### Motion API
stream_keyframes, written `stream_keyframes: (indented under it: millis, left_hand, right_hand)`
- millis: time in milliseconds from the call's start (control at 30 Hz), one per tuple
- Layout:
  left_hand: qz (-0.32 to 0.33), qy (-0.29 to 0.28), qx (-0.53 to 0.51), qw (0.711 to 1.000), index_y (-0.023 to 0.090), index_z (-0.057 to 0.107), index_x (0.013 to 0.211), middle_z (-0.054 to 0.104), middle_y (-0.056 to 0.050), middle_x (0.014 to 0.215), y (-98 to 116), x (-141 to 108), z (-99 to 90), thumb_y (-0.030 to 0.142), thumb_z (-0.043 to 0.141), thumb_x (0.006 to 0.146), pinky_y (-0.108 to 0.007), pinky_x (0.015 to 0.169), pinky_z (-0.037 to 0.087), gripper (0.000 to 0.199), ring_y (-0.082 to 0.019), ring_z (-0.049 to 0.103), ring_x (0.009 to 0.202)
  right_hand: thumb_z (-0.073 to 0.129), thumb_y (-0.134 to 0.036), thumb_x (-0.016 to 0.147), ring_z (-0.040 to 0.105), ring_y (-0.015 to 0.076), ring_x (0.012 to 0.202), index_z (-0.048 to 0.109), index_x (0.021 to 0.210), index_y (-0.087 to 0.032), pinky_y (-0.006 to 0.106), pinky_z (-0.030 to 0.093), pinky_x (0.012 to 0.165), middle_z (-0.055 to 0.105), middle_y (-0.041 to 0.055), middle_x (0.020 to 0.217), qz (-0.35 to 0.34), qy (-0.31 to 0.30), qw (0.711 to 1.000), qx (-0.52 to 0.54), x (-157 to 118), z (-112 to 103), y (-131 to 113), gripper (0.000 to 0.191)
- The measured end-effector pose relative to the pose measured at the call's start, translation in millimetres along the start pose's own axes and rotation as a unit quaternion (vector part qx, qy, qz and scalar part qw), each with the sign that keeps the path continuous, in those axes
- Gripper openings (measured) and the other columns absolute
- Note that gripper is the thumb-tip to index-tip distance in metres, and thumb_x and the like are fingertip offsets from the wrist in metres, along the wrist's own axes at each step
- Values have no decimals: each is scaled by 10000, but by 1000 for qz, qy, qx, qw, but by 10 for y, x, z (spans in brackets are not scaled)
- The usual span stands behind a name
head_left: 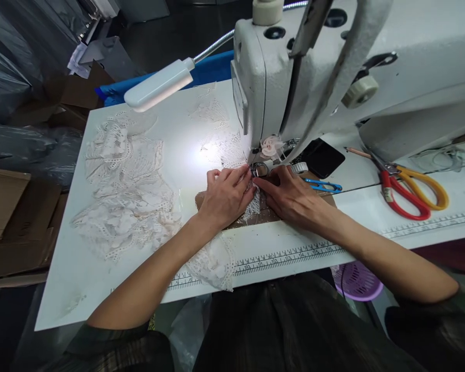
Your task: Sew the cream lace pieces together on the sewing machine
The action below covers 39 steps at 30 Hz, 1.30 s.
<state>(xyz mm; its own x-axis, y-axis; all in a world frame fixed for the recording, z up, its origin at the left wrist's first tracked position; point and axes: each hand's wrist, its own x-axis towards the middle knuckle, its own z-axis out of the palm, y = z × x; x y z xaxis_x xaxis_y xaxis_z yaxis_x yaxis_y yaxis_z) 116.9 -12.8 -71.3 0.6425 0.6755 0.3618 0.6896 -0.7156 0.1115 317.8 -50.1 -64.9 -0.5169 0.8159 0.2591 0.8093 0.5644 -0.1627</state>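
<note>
A strip of white lace fabric (253, 203) runs under the presser foot (259, 169) of a white sewing machine (251, 77). My left hand (225, 195) lies on the lace just left of the foot, fingers stretched out and fingertips near the needle area. On the other side, my right hand (294, 199) has its fingers curled in, thumb and index finger at the lace's right edge by the foot. The needle tip is hidden. More lace (227, 147) lies beyond the foot, and a ruffled piece (215, 261) sits below my left wrist.
A heap of white lace (127, 191) covers the left of the table (65, 268). A lamp (158, 85) hangs above. Right of the machine foot are a black phone (322, 157), blue thread snips (323, 186) and red-and-yellow-handled scissors (406, 188). A purple basket (358, 281) stands below.
</note>
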Motion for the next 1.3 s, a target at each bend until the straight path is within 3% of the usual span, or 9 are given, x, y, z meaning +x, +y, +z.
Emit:
stream_keyframes:
  millis: [167, 333, 433, 600, 733, 900, 1067, 1300]
  left_hand:
    - [-4, 11, 7, 1000, 176, 606, 1205, 643, -119, 1280, 10, 7, 8, 329, 474, 993, -448, 846, 370, 294, -269, 573, 1029]
    - [-2, 3, 11, 1000, 162, 589, 1230, 621, -132, 1299, 32, 3, -13, 330, 496, 985, -447, 868, 392, 312, -270, 562, 1025]
    - [-4, -13, 3, 1000, 145, 570, 1255, 598, -159, 1297, -41, 21, -102, 329, 506, 981, -448, 858, 422, 337, -277, 554, 1026]
    - [17, -4, 35, 999, 92, 572, 1224, 611, -199, 1239, -113, 30, -332, 264, 473, 994, -423, 793, 468, 304, -271, 572, 988]
    - [93, -57, 5, 994, 80, 612, 1150, 671, -166, 1137, 193, -173, -394, 245, 475, 996, -418, 784, 502, 264, -251, 619, 943]
    - [91, -95, 8, 991, 32, 581, 1210, 614, -226, 1281, 616, -544, -402, 337, 507, 983, -473, 870, 489, 388, -321, 606, 1084]
    - [81, -99, 19, 992, 42, 549, 1267, 532, -239, 1401, 722, -658, -416, 375, 485, 994, -500, 963, 439, 435, -335, 567, 1210]
    - [112, -101, 7, 989, -5, 557, 1253, 518, -299, 1390, 980, -831, -387, 432, 495, 979, -529, 969, 455, 520, -383, 534, 1275]
  right_hand:
    - [370, -151, 958, 491, 271, 894, 625, 1164, -144, 433, 502, 777, 508, 158, 983, 6, -5, 1000, -26, 2, 22, -6, 328]
    - [418, -200, 959, 549, 256, 946, 583, 1270, -148, 442, 518, 861, 526, 169, 1107, 4, 25, 996, 90, -31, -27, 162, 356]
    - [460, -227, 942, 593, 252, 969, 602, 1255, -142, 433, 540, 887, 564, 164, 1134, 8, 27, 988, 155, -99, -169, 322, 354]
    - [449, -202, 927, 620, 264, 1088, 629, 1255, -136, 440, 548, 958, 651, 142, 1152, -13, 33, 989, 144, -222, -290, 400, 380]
    - [426, -222, 960, 583, 292, 1220, 594, 1303, -67, 470, 502, 1049, 622, 192, 1286, -31, 59, 992, 106, -276, -113, 281, 412]
    - [465, -288, 981, 480, 328, 1344, 573, 1305, -10, 526, 445, 1098, 578, 231, 1351, -97, 51, 991, 83, -623, 12, 117, 440]
    - [484, -292, 978, 401, 333, 1398, 546, 1330, -8, 538, 397, 1136, 532, 214, 1410, -123, 40, 990, 59, -1117, -120, 86, 457]
    - [543, -241, 945, 406, 291, 1403, 456, 1431, -53, 496, 392, 1152, 531, 194, 1419, -106, 39, 990, 79, -1505, -177, -30, 529]
